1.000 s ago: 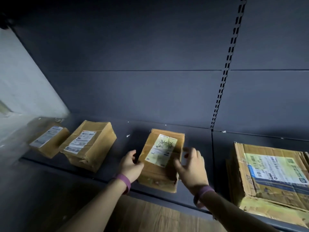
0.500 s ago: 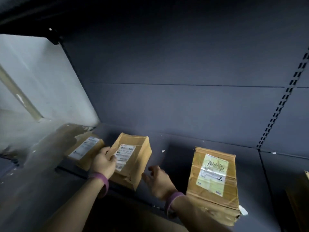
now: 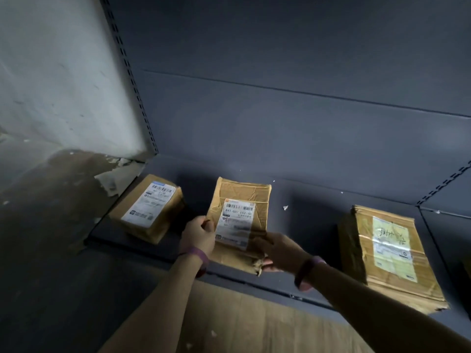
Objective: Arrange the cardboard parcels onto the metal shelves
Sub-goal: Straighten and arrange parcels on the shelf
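We see matt dark-grey painted metal on shelf [image 3: 311, 225] and back panel [image 3: 280, 123]; centre parcel [image 3: 240, 189] creased brown cardboard, glossy where taped, white paper label [image 3: 235, 222]; right parcel [image 3: 390, 253] shinier, edges frayed; left parcel [image 3: 150, 207] smoother cardboard; upper-left wall [image 3: 51, 72] rough, flaking plaster; bottom-of-frame floor [image 3: 254, 322] matt wood-grain
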`<action>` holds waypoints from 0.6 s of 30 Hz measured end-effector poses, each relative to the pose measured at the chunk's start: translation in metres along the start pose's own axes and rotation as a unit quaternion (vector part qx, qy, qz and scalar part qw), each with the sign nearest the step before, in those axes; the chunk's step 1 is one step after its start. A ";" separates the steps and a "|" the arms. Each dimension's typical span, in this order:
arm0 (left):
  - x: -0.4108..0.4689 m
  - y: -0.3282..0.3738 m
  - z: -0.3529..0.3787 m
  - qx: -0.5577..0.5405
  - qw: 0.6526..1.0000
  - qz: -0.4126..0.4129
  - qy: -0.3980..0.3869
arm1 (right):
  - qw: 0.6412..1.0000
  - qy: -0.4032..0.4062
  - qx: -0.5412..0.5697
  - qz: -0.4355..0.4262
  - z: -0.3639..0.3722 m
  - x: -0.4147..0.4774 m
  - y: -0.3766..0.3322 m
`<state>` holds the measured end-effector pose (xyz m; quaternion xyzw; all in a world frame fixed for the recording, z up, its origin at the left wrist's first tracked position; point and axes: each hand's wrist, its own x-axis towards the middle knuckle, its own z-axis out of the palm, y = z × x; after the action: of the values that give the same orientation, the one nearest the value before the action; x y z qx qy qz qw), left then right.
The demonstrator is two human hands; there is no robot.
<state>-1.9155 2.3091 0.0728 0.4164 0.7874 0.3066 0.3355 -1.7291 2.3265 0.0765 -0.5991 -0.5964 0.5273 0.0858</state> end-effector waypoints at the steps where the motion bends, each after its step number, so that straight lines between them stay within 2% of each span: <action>1: -0.001 -0.001 0.000 -0.002 1.000 -0.007 0.004 | 1.000 -0.005 -0.001 0.003 0.001 -0.001 -0.002; 4: -0.005 -0.002 0.002 0.011 1.000 -0.005 0.013 | 1.000 -0.004 -0.008 0.010 0.005 -0.002 -0.002; 7: -0.002 0.001 -0.002 -0.006 1.000 -0.001 -0.009 | 1.000 -0.022 0.016 0.014 -0.001 0.001 -0.002; 10: 0.000 0.008 -0.013 -0.113 0.993 -0.038 -0.022 | 0.998 -0.021 0.046 -0.042 -0.010 0.001 0.001; 13: -0.003 0.017 -0.025 -0.214 0.975 -0.057 -0.002 | 0.991 0.066 0.060 -0.104 -0.018 0.004 0.003; 16: -0.009 0.022 -0.031 -0.251 0.967 -0.040 0.006 | 0.981 0.090 0.118 -0.122 -0.022 0.005 -0.001; 18: -0.011 0.020 -0.034 -0.267 0.963 -0.035 0.014 | 0.981 0.080 0.115 -0.135 -0.019 0.004 -0.004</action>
<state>-1.9285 2.3016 0.1106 0.2794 0.6957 0.4992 0.4344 -1.7185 2.3410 0.0858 -0.5399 -0.5982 0.5260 0.2718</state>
